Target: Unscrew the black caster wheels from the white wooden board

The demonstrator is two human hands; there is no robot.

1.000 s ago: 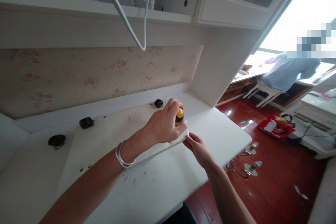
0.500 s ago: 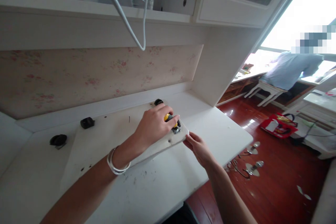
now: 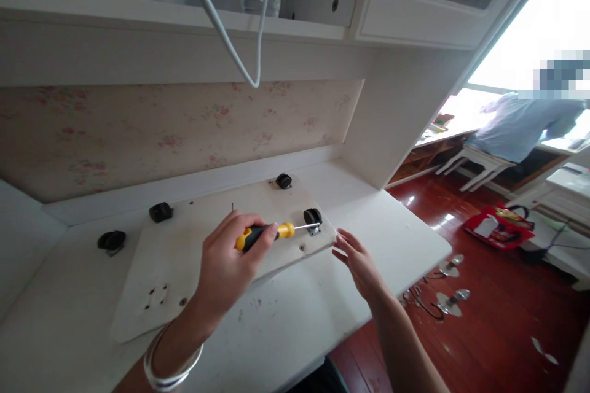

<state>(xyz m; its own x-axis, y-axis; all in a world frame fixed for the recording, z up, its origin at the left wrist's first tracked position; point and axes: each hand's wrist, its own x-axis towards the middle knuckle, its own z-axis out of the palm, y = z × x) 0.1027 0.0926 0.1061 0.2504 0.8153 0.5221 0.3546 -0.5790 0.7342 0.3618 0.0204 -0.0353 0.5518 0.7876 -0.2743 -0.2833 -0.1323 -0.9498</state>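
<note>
Where the left end of the white tabletop (image 3: 50, 307) begins, the leftmost black caster (image 3: 111, 240) lies just beside the pale board (image 3: 216, 230), not on it. The board rests flat, with its long side along the tabletop. Near its front left corner there are four small dark holes (image 3: 157, 298), and behind them the second caster (image 3: 161, 212) stands at the back left corner. Next comes the left hand (image 3: 230, 255), with silver bracelets (image 3: 166, 384) at the wrist. This hand is closed around the handle of a yellow and black screwdriver (image 3: 286, 231), and the thumb presses along it. The screwdriver is held above the board, and its metal shaft points to the right. Behind it, the third caster (image 3: 283, 181) is placed at the back right corner. The tip of the shaft is at the fourth caster (image 3: 312, 218), near the front right corner; whether it touches, I cannot tell. Further right, the right hand (image 3: 359, 264) has its fingers a little spread, with the fingertips at the corner of the board; contact is not clear. On the reddish floor (image 3: 488, 344) a red bag (image 3: 498, 227) lies, and beyond it a person (image 3: 516, 126) in light blue sits on a white stool (image 3: 482, 159).
</note>
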